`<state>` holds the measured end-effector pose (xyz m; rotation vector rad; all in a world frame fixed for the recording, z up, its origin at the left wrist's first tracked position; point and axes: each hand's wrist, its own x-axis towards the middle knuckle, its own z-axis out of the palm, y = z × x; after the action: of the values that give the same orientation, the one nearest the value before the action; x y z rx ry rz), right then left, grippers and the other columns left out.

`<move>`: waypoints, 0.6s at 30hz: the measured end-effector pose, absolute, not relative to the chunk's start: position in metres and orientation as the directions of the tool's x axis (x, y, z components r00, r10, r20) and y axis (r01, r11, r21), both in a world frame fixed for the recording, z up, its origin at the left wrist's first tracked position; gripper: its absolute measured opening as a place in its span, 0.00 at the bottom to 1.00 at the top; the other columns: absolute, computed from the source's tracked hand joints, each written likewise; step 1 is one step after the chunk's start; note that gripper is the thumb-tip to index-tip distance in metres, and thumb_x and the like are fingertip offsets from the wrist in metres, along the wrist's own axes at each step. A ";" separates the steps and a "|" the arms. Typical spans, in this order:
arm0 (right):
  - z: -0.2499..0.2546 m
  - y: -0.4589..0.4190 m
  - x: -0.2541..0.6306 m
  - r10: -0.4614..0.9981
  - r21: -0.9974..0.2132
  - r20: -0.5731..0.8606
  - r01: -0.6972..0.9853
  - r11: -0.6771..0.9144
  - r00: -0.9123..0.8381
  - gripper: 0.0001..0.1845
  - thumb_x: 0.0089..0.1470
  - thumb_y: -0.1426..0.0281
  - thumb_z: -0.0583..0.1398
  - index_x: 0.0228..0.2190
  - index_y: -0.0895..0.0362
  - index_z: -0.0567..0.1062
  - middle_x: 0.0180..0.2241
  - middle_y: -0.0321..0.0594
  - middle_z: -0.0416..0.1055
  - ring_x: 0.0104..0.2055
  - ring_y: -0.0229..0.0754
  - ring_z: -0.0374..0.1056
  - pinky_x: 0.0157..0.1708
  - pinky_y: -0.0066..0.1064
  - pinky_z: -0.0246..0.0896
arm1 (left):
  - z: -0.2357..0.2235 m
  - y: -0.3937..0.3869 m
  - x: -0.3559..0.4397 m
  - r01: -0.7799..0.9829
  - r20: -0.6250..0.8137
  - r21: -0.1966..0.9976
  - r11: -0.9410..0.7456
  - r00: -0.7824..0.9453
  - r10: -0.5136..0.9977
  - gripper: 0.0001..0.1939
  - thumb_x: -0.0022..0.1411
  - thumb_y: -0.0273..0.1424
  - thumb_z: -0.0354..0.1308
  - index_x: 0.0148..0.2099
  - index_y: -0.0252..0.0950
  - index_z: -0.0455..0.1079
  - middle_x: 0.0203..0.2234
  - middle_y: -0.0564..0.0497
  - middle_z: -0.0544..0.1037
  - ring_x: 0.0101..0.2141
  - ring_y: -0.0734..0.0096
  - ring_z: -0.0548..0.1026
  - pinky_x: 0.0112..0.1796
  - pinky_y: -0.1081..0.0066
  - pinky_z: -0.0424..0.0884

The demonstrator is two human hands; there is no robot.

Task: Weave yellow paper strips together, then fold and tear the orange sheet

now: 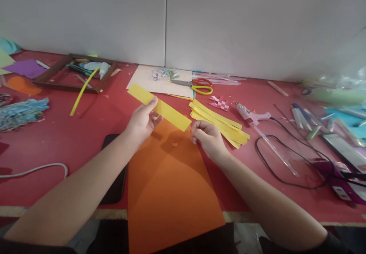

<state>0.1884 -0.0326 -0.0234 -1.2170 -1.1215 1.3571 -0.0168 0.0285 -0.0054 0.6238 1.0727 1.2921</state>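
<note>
My left hand (144,119) pinches a flat yellow paper strip (171,114) between thumb and fingers, holding it slantwise above an orange sheet of paper (171,185). At the strip's lower right end is my right hand (208,136), its fingers curled and pressed together. I cannot tell whether they touch the strip's corner or hold anything. A loose pile of yellow paper strips (220,122) lies just beyond my right hand. The orange sheet reaches over the table's front edge.
Scissors (201,86) rest on a pale sheet (143,78) at the back. To the right are a pink glue gun (251,114) with a black cord and a purple power strip (345,189). A wooden frame (54,69) lies at left. A dark phone (116,185) is partly under my left arm.
</note>
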 end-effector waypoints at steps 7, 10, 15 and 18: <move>-0.019 -0.031 0.187 0.996 -0.951 -0.082 -0.296 -0.086 -0.028 0.08 0.49 0.65 0.64 0.24 0.55 0.71 0.15 0.28 0.61 0.17 0.32 0.55 0.20 0.27 0.51 | 0.004 0.014 -0.008 -0.427 -0.273 0.852 0.302 0.131 0.953 0.22 0.44 0.43 0.75 0.33 0.37 0.70 0.25 0.56 0.75 0.23 0.80 0.71 0.21 0.80 0.68; -0.019 -0.033 0.185 0.989 -0.950 -0.079 -0.292 -0.114 -0.129 0.17 0.51 0.56 0.65 0.23 0.55 0.71 0.16 0.29 0.63 0.17 0.33 0.56 0.20 0.28 0.50 | 0.002 0.006 -0.003 -0.284 -0.225 0.909 0.304 0.281 0.933 0.21 0.45 0.43 0.74 0.34 0.36 0.73 0.27 0.54 0.77 0.26 0.77 0.74 0.23 0.79 0.69; -0.022 -0.036 0.183 0.970 -0.984 -0.154 -0.054 -0.167 -0.190 0.18 0.49 0.55 0.68 0.25 0.57 0.75 0.18 0.31 0.67 0.20 0.33 0.59 0.22 0.28 0.53 | 0.001 0.002 -0.001 -0.113 -0.119 0.978 0.175 0.384 0.915 0.17 0.47 0.40 0.73 0.35 0.35 0.75 0.30 0.51 0.79 0.31 0.72 0.76 0.29 0.76 0.72; -0.020 -0.037 0.181 0.957 -0.960 -0.224 -0.130 -0.250 -0.184 0.18 0.47 0.54 0.69 0.25 0.56 0.75 0.21 0.33 0.69 0.21 0.33 0.61 0.23 0.27 0.54 | 0.002 0.001 -0.001 -0.142 -0.074 0.979 0.143 0.407 0.910 0.19 0.53 0.46 0.68 0.37 0.36 0.72 0.31 0.50 0.78 0.32 0.70 0.76 0.31 0.73 0.74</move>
<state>0.1814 -0.0365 -0.0195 -1.1811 -1.0905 1.5806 -0.0008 0.0007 0.0021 1.1740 0.8384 0.9034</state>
